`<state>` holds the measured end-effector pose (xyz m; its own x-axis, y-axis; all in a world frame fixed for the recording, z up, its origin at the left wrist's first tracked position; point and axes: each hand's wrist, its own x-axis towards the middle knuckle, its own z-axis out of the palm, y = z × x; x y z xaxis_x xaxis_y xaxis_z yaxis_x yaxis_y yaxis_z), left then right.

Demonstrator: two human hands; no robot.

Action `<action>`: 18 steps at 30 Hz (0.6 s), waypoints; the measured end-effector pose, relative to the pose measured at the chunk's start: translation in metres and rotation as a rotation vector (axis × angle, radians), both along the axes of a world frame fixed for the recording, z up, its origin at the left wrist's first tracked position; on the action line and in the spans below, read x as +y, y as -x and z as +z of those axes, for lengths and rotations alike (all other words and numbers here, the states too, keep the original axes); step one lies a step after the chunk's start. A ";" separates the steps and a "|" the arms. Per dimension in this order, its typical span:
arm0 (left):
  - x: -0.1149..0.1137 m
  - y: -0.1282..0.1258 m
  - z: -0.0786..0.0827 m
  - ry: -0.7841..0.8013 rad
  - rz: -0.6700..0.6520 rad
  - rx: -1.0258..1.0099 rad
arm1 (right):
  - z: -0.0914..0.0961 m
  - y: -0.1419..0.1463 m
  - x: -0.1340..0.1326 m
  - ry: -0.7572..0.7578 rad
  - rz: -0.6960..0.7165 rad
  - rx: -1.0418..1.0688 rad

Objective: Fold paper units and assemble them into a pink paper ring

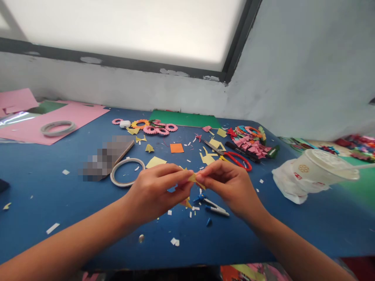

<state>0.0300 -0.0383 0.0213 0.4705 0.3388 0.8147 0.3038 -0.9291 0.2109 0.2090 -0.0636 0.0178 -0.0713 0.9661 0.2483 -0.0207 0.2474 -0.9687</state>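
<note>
A small folded piece of yellow paper [192, 178] is pinched between the fingertips of my left hand [159, 191] and my right hand [231, 185], above the blue table. Both hands are closed on it, and its lower part is partly hidden by the fingers. Below them lie a compass [209, 201] and a pen-like blue and white piece [217, 211]. Red-handled scissors [234, 158] rest beyond my right hand. Just past my left hand are a roll of tape [115, 180] and a yellow paper sheet [156, 161]. An orange paper square [177, 148] lies farther back.
A white cup [319, 169] with a straw stands at the right. Pink paper [84, 117] with another tape roll [58, 128] lies at the left. Scalloped paper rings [158, 130] and a pile of cut paper pieces [252, 142] sit toward the wall. White scraps dot the table.
</note>
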 end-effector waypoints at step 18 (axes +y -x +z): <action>0.006 0.003 -0.010 -0.083 -0.027 0.156 | -0.003 -0.005 0.001 -0.017 0.089 -0.125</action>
<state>0.0271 -0.0327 0.0118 0.6015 0.2590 0.7557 0.3013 -0.9497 0.0857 0.2139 -0.0623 0.0150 -0.1880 0.9503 0.2481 0.0769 0.2660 -0.9609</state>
